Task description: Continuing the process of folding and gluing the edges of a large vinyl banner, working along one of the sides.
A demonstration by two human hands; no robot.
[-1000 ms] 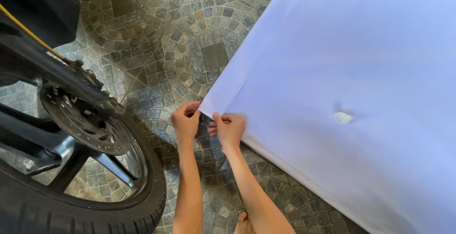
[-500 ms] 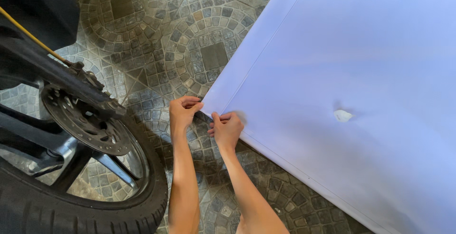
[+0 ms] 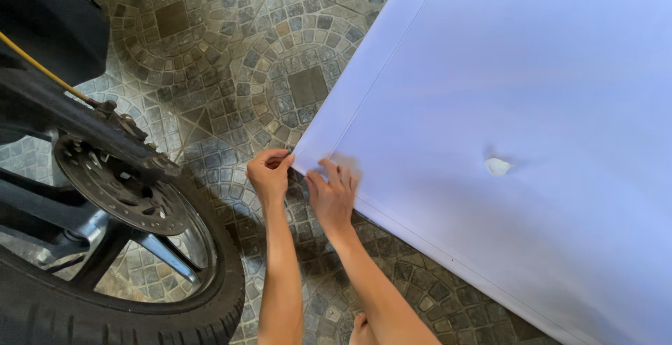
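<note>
Both hands meet at the near corner of a large white sheet (image 3: 532,107) spread flat on the tiled floor (image 3: 231,58). Pinching lightly, the left hand (image 3: 268,175) has its thumb and fingertips closed on the very tip of the corner, while the right hand (image 3: 333,192) lies just beside it with fingers spread and pressed flat on the sheet's edge band. From the hands the sheet runs away up and to the right, filling most of the view. It looks thin, light and limp, smooth enough to slide under the fingers, and likely to crease or pucker; a stitched or folded hem along both edges seems the firmest place to grip, best at the corner where the two hems join. A small white crumpled bump (image 3: 498,166) sits well to the right of the hands. Left of the hands stands a motorcycle wheel (image 3: 119,247).
</note>
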